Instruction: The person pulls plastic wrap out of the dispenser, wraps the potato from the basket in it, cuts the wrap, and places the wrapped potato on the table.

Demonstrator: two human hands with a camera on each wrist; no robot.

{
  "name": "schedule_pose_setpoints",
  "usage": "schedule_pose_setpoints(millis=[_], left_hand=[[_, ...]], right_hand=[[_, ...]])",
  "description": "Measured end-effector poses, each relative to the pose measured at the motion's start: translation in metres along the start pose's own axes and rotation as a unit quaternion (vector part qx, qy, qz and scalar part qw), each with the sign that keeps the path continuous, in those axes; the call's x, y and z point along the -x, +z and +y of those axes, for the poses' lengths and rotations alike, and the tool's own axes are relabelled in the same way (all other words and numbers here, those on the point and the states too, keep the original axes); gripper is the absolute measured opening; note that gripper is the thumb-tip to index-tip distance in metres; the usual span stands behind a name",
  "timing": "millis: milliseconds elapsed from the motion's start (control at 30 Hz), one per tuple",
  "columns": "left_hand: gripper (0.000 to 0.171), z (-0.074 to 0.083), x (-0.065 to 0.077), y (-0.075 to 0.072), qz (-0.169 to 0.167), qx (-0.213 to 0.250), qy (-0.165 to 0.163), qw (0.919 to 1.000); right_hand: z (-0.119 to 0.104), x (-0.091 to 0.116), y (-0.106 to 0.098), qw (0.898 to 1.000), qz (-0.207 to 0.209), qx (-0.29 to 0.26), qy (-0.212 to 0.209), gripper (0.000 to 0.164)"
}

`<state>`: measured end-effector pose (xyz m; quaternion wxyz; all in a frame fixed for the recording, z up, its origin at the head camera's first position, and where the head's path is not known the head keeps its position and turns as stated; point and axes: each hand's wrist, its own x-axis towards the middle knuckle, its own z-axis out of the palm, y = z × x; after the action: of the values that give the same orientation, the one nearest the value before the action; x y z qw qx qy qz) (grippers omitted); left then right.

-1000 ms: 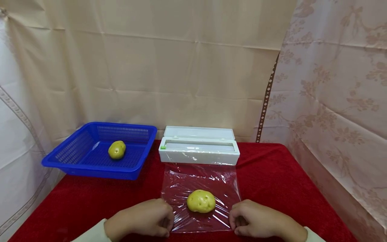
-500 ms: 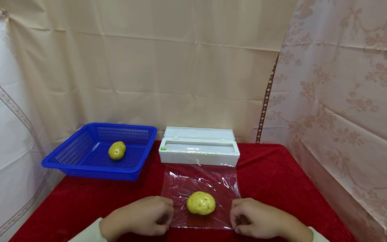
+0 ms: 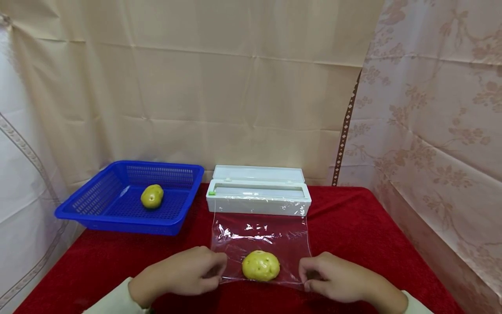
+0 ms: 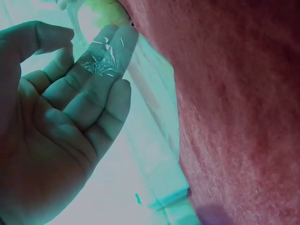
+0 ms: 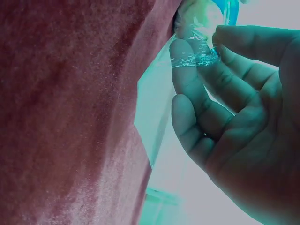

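Observation:
A yellow potato (image 3: 260,266) lies with clear plastic wrap (image 3: 255,229) about it, the sheet running out from a white wrap dispenser (image 3: 259,206). On the sheet's near left corner, my left hand (image 3: 192,271) pinches the film between thumb and index finger. The near right corner is pinched the same way by my right hand (image 3: 339,278). Between them the film's near edge is raised and crosses the potato's lower part. Both wrist views show crinkled film over the fingers (image 4: 77,84), with the potato (image 5: 199,18) just beyond the right fingertips.
Back left stands a blue plastic basket (image 3: 117,222) with another potato (image 3: 152,196) in it. The dispenser's lid (image 3: 259,172) is raised, and a green slider (image 3: 211,192) sits at its left end. A red cloth (image 3: 353,235) covers the table; curtains hang behind.
Both hands have lifted slightly and moved away from the body, holding the film's corners. The near edge has moved from in front of the potato up to its lower part.

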<state>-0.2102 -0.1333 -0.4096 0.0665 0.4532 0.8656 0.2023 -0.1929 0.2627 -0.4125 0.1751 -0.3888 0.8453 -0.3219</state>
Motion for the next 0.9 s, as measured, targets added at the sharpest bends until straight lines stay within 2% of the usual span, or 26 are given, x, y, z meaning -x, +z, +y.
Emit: schedule_pose_setpoints(millis=[300, 533, 733, 900], left_hand=[[0.019, -0.007, -0.006, 0.002, -0.001, 0.050, -0.017, 0.9986], [0.018, -0.019, -0.008, 0.004, 0.002, 0.119, -0.036, 0.9923], [0.019, -0.028, -0.013, 0.011, 0.020, 0.143, -0.038, 0.9889], [0.018, -0.033, -0.018, 0.015, 0.008, 0.151, -0.060, 0.9867]], right_hand=[[0.006, -0.005, 0.003, 0.998, 0.032, -0.035, 0.037, 0.019], [0.014, -0.017, 0.008, 0.988, 0.058, -0.123, 0.077, 0.012], [0.019, -0.024, 0.010, 0.986, 0.072, -0.109, 0.108, 0.010], [0.019, -0.031, 0.014, 0.984, 0.088, -0.079, 0.134, 0.011]])
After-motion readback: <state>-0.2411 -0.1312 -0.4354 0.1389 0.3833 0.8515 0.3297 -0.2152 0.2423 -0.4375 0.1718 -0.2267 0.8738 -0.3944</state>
